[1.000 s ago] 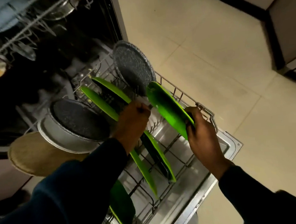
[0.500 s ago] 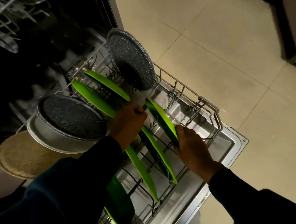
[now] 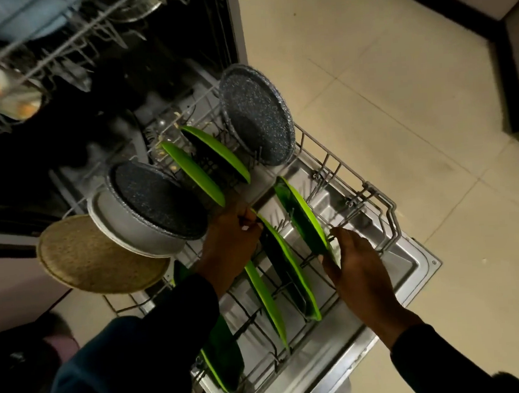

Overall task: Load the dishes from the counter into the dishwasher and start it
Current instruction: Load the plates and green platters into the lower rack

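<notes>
2 risks are judged to stand out. A green plate (image 3: 304,220) is being seated on edge in the lower rack (image 3: 385,215), tilted toward 11 o'clock; if its bottom edge has not dropped between the tines, it could tip against the neighbouring green plate (image 3: 287,265) just beside it at 8 o'clock, or slide flat once it is let go. The right hand (image 3: 360,269) is placed at the plate's near edge, at 5 o'clock of it, with the thumb and fingers closing on the rim; the grip appears light, though whether it is a full pinch or only a touch cannot be told. The left hand (image 3: 229,244) is curled over the top edge of the neighbouring plate, apparently steadying it; were that hand lifted early, the row could lean and close the slot.

A 2nd hazard is crowding: the speckled pan (image 3: 157,200) and a woven round mat (image 3: 99,256) are leaning at the rack's 9 o'clock side, and a knock from the left sleeve (image 3: 158,341) could shift them.

As for the plate itself, it is seen as bright green on the rim and face, darker toward its shadowed hollow, thin and smooth, and likely slippery. 2 more green plates (image 3: 195,170) are stood at 12 o'clock of the hands, with a speckled grey plate (image 3: 257,116) behind them.
</notes>
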